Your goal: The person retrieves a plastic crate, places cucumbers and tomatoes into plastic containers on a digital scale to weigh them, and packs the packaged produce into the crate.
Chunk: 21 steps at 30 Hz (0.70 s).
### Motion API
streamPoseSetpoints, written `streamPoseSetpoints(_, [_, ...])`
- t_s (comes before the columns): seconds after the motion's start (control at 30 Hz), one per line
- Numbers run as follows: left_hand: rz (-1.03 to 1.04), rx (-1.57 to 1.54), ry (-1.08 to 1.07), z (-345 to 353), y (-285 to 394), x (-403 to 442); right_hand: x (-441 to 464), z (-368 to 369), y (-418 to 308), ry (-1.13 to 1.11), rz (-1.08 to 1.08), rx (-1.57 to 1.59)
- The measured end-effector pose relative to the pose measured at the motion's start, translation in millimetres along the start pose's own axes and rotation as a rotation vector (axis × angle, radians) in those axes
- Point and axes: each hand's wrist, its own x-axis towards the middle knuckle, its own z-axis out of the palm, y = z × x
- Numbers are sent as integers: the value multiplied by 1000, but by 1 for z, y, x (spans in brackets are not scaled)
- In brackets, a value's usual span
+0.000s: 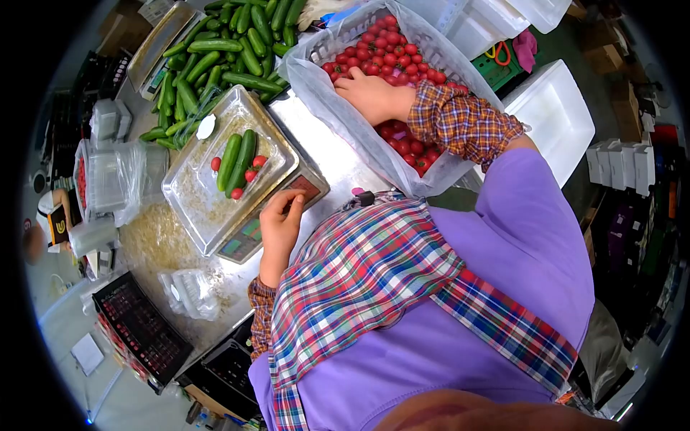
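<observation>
My right hand (372,98) reaches into a lined crate (309,90) of red cherry tomatoes (392,54). Its fingers are apart over the fruit, with no tomato visibly held. My left hand (280,221) is beside the near edge of a weighing scale (241,248), fingers curled together and nothing visible in them. On the scale lies a clear plastic tray (190,179). Two cucumbers (236,164) are side by side on it, with several cherry tomatoes (251,174) around them.
A large pile of cucumbers (237,43) lies at the back of the metal table (338,151). Stacked clear containers (129,172) stand at left, with a plastic bag (190,293) nearer. A white foam box (553,118) is at right, and a person's arm (61,205) shows far left.
</observation>
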Motion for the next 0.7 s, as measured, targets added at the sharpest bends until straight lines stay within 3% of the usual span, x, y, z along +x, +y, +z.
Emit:
streamPoseSetpoints(0.1, [-13, 6, -19, 1, 0, 0, -7, 3, -6, 22, -69, -6])
streamPoseSetpoints(0.23, [-25, 5, -69, 3, 3, -6, -24, 3, -16, -33, 112, 186])
streamPoseSetpoints(0.57, [-45, 1, -82, 7, 1, -11, -25, -2, -11, -38, 120, 215])
streamPoseSetpoints(0.7, [-106, -20, -42, 4, -7, -22, -36, -4, -22, -217, 180, 156])
